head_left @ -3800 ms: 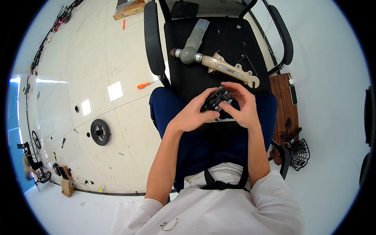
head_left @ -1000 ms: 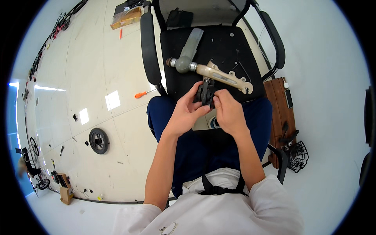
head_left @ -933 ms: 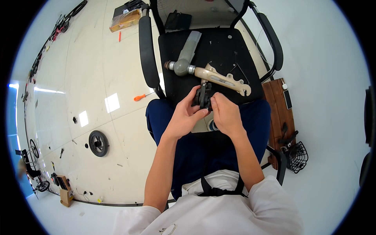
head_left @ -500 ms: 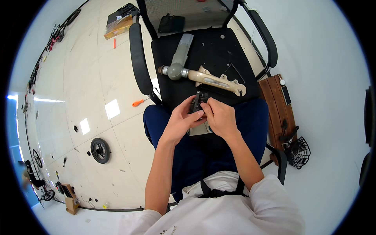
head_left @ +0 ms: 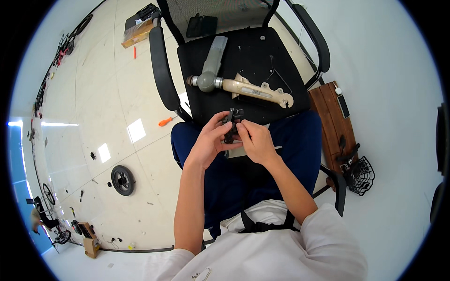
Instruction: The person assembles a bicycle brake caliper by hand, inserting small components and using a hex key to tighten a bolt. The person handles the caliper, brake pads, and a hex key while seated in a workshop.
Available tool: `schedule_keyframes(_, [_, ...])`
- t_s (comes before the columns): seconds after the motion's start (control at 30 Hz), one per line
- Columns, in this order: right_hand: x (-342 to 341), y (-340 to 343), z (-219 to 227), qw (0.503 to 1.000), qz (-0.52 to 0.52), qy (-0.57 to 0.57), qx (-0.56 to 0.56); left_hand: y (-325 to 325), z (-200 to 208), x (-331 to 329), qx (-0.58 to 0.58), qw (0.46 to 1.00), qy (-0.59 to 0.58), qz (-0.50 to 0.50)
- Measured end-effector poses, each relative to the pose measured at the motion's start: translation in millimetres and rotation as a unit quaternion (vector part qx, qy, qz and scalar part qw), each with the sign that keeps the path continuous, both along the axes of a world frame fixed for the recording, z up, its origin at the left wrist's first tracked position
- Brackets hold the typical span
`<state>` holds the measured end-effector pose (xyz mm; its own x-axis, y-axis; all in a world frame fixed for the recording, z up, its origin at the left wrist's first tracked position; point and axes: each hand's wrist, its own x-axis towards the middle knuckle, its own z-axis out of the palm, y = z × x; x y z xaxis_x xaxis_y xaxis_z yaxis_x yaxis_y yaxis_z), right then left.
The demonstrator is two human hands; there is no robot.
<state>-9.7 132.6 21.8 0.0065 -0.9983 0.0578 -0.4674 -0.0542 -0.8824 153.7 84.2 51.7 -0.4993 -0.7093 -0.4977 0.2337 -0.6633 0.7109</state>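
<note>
Over my lap, my left hand (head_left: 211, 142) cradles a small black mechanical part (head_left: 230, 126) that looks like a bicycle brake caliper. The fingers of my right hand (head_left: 257, 141) pinch its right side, covering some of it. Just beyond, on the black chair seat (head_left: 248, 56), lies a grey and beige frame piece (head_left: 255, 90) with a round grey joint in its middle and a notched end at the right. A thin black hex key (head_left: 282, 82) and a few small metal bits rest behind it.
The chair's armrests (head_left: 163, 70) flank the seat. Floor items at left are an orange-handled screwdriver (head_left: 165, 122), a small black wheel (head_left: 123, 180) and a cardboard box (head_left: 136, 35). At right, a brown wooden bench (head_left: 328, 119) holds a phone (head_left: 343, 107), beside a black wire basket (head_left: 360, 175).
Both hands have shifted slightly left with the black caliper, which now stands more upright and shows more between my fingers. The view has moved a little; the frame piece stays on the seat.
</note>
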Motion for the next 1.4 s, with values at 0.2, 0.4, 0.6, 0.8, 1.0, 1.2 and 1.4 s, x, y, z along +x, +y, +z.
schedule_keyframes(0.2, [9,11,8,0.994,-0.034,0.037,-0.092,2,0,5,-0.013,1.0,-0.003,-0.003])
schedule_keyframes(0.4, [0,8,2,0.999,0.005,0.043,0.006,2,1,3,-0.026,1.0,-0.007,-0.016])
schedule_keyframes(0.6, [-3,9,23,0.997,0.001,0.031,-0.064,2,2,5,-0.007,1.0,0.014,-0.014])
schedule_keyframes(0.8, [-1,7,6,0.99,-0.002,0.107,-0.095,2,0,1,-0.023,0.999,-0.005,-0.023])
schedule_keyframes(1.0, [-23,4,13,0.988,-0.066,0.1,-0.099,2,3,1,-0.009,1.0,-0.012,-0.024])
schedule_keyframes(1.2, [-168,-60,-27,0.958,-0.285,-0.033,-0.01,-2,6,1,0.002,0.999,-0.016,0.036])
schedule_keyframes(1.4, [-211,-126,-104,0.953,-0.152,0.259,0.041,-6,-3,9,0.016,0.997,0.029,0.073])
